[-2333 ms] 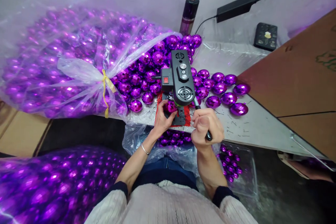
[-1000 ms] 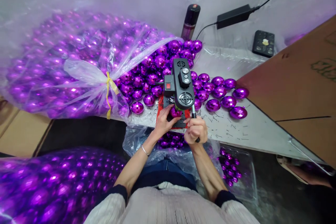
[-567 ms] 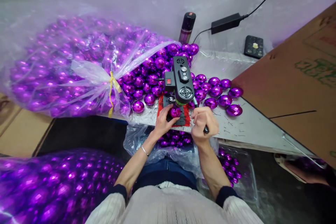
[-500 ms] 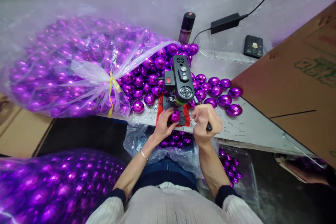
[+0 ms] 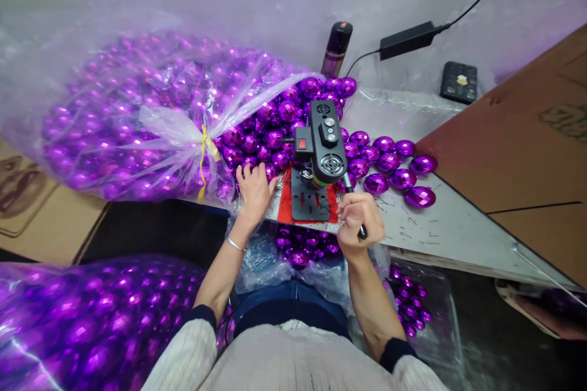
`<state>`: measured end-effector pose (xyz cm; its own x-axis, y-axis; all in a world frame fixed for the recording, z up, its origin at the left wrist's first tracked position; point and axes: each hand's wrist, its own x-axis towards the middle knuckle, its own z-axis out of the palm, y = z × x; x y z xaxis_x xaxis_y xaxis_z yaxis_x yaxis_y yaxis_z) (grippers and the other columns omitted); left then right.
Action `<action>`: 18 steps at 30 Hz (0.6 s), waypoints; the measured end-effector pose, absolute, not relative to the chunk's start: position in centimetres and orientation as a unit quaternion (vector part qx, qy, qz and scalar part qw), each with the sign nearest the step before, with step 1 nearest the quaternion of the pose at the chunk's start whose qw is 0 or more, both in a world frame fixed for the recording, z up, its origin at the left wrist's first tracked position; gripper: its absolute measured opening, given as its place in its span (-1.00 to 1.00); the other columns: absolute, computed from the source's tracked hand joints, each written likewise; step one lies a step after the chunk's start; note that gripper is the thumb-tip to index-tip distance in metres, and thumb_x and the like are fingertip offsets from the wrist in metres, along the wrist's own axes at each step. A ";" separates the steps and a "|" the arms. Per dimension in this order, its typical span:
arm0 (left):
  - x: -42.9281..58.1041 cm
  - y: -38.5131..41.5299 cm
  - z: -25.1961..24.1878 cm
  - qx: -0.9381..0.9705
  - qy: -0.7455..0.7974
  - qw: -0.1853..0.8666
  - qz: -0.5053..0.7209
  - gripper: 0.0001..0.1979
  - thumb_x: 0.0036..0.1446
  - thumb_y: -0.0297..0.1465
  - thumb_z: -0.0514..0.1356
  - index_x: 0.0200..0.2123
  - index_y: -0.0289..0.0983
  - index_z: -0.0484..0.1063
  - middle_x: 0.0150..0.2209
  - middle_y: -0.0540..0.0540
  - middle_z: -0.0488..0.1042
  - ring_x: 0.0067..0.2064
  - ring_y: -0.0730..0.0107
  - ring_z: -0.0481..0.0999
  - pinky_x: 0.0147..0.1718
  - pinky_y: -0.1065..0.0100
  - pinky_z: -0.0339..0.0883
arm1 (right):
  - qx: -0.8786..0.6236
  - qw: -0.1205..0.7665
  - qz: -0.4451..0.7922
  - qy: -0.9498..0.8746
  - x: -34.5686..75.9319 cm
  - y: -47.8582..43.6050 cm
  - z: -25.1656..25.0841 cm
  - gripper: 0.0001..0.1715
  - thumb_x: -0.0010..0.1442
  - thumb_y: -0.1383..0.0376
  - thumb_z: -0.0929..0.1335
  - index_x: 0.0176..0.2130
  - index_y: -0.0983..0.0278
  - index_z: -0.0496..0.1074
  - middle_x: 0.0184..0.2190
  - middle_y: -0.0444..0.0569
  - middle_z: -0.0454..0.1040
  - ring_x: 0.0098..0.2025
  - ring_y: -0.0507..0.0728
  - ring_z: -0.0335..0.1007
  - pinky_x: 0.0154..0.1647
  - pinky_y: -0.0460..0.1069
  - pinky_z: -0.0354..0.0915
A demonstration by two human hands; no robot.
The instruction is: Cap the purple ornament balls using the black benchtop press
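Observation:
My right hand (image 5: 360,223) is wrapped round the black handle of the lever (image 5: 348,185) on a small black press machine (image 5: 326,137). The slotted black base plate (image 5: 310,198) of the machine lies bare on a red mat (image 5: 285,203). To the left, my left hand (image 5: 255,190) reaches palm down with spread fingers over the front of a pile of shiny purple faceted baubles (image 5: 250,144). Its fingertips meet the nearest ones, and I see none gripped. More baubles (image 5: 300,259) lie in clear plastic below the table edge, in front of me.
A tied clear bag (image 5: 151,116) full of baubles fills the table's left side. Loose baubles (image 5: 403,178) lie right of the machine, near a cardboard box (image 5: 513,165). A spray can (image 5: 337,49), a power adapter (image 5: 408,40) and a black box (image 5: 459,82) are at the back.
My left hand has let go of the bauble at the base plate and moved left to the pile. My right hand stays on the lever handle. The view has shifted slightly.

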<state>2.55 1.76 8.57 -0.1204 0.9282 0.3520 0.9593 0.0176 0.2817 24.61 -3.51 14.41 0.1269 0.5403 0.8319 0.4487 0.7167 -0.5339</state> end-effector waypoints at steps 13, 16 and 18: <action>4.9 -2.5 9.1 -0.356 -0.539 -0.468 -0.604 -0.29 -0.02 0.01 0.45 0.13 -0.19 0.45 -0.03 -0.12 0.57 -0.11 0.32 0.62 -0.15 0.34 0.53 | -0.370 0.649 0.018 -0.664 24.5 -3.6 14.3 -0.63 0.39 0.35 0.23 -0.48 0.21 0.28 -0.50 -0.13 0.41 -0.46 0.03 0.34 -0.44 0.00 0.22; 6.0 -4.0 8.8 -0.275 -0.495 -0.552 -0.612 -0.30 -0.08 0.00 0.48 0.08 -0.18 0.46 -0.16 -0.04 0.60 -0.26 0.46 0.61 -0.34 0.50 0.47 | -0.369 0.650 0.019 -0.664 24.5 -3.6 14.4 -0.63 0.40 0.34 0.23 -0.47 0.22 0.28 -0.49 -0.13 0.41 -0.46 0.02 0.34 -0.45 -0.01 0.22; 6.7 -4.8 8.8 -0.235 -0.479 -0.607 -0.589 -0.29 -0.01 0.09 0.41 0.10 -0.20 0.43 -0.28 -0.01 0.58 -0.48 0.55 0.51 -0.60 0.54 0.30 | -0.370 0.649 0.020 -0.664 24.5 -3.6 14.4 -0.64 0.40 0.34 0.24 -0.46 0.22 0.28 -0.49 -0.13 0.41 -0.46 0.02 0.34 -0.45 -0.01 0.22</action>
<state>6.70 -4.76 8.77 -0.1523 0.9402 -0.3048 -0.4905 0.1958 0.8492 24.49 -3.61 14.41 0.1167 0.5182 0.8472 0.4660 0.7248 -0.5075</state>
